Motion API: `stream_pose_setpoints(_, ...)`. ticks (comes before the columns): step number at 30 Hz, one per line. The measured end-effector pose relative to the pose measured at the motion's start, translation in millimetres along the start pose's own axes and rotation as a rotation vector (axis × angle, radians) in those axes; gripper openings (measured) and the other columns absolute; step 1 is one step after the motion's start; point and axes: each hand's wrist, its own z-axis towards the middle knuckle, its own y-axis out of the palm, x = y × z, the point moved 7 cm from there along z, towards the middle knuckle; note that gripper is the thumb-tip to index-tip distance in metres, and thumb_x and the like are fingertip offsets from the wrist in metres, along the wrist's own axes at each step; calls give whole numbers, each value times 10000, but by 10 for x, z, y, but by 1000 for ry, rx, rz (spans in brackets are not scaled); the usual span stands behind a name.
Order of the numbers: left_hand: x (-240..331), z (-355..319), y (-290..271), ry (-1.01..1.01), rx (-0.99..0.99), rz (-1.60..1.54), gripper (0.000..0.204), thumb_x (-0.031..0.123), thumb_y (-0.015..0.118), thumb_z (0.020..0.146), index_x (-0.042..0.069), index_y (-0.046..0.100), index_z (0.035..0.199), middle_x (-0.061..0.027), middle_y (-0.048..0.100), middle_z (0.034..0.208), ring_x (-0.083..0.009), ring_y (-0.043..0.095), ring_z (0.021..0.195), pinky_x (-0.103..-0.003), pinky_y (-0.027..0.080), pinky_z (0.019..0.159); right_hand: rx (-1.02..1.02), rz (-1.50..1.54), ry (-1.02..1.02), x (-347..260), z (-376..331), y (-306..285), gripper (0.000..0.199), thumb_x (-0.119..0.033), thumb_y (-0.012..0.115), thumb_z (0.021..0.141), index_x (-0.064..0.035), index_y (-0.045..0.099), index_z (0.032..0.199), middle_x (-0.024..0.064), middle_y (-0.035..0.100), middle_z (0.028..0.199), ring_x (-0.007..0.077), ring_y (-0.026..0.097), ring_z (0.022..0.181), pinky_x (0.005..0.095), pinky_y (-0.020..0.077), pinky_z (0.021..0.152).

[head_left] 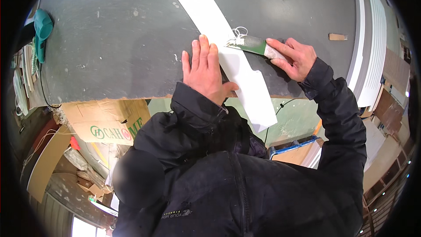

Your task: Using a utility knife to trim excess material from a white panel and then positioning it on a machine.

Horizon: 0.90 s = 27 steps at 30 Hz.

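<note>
The left hand (205, 71) presses flat, grip released, on the white trim strip (239, 68); the right hand (294, 57) grasps a green putty knife (251, 44) (blade on the strip) over the dark counter (118, 39).

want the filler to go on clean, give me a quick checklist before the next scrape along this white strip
1. Left hand flat on the white strip, pinning it to the dark board: ok.
2. Right hand grips the putty knife by its handle: ok.
3. Blade tip on the strip's edge, white filler on it: ok.
4. Strip's near end overhangs the board edge, unsupported: not ok.
5. White string loop lies beside the blade tip: not ok.
6. Filler left on the blade: cannot tell.
</note>
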Motion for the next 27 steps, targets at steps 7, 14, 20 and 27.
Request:
stream_pose_setpoints(7,-21,-23,-22,-10,-5,-30,1058,307,913,510,-36,389,1363,-274,316,1501,-408,291,1416,-584,229,1123,48,-21,27,39,538,-84,475,-373,643,903,-265,560,1358,82,565,757,278,587,613,366,492,570)
stream_pose_setpoints(14,-33,-2,26,-8,-6,-16,1078,342,912,497,-31,393,1365,-278,320,1497,-415,307,1407,-575,248,1120,108,-90,73,151,1435,-204,482,-370,598,925,-265,524,1390,158,622,835,304,586,695,377,474,655)
stream_pose_setpoints(20,21,-3,23,18,33,-44,1087,323,916,512,-21,374,1389,-271,314,1496,-410,290,1411,-573,244,1121,133,-321,-292,-247,1764,-374,594,-402,569,913,-79,437,1394,285,567,1246,417,629,989,425,518,836)
stream_pose_setpoints(27,350,-114,110,265,128,-47,815,486,865,558,189,581,1262,-229,289,1515,-567,228,1359,-683,251,1048,106,860,496,-17,6,109,468,-288,605,955,-7,534,1322,68,655,871,98,605,748,270,503,659)
